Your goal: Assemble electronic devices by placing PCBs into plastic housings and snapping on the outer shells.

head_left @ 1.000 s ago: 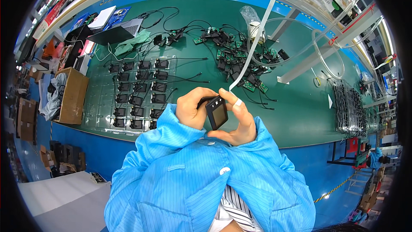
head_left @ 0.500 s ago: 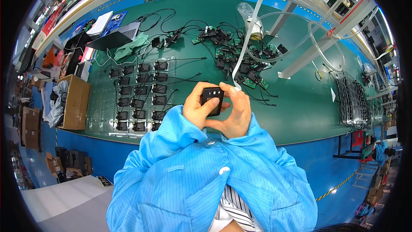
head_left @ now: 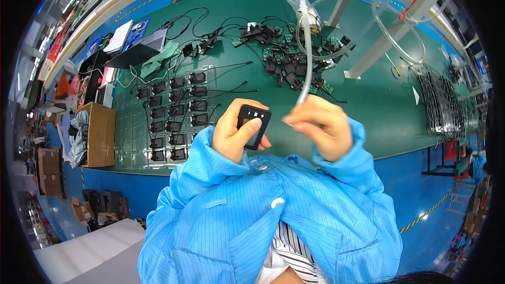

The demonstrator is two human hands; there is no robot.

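Note:
My left hand [head_left: 231,134] is wrapped round a small black rectangular device [head_left: 261,135], its thumb lying across the front. Pale symbols line the device's top edge, above a darker screen-like area. My right hand [head_left: 326,126] is to the right, apart from the device, with thumb and forefinger pinched together. A long white hose-like strip [head_left: 306,47] hangs from above and runs down to my right hand, where its end is hidden by the fingers. Both hands are over the near part of the green table [head_left: 389,121].
Clear trays [head_left: 126,139] with rows of black cabled devices [head_left: 198,105] lie left. A pile of circuit boards and black housings [head_left: 289,66] lies beyond my hands. A cardboard box [head_left: 100,134] stands left of the table, a metal post [head_left: 379,42] rises right, and stacked clear trays [head_left: 439,100] sit far right.
My right hand has drawn away from the device to the right, and the white strip's lower end has shifted with it. My left hand still holds the device, slightly further left.

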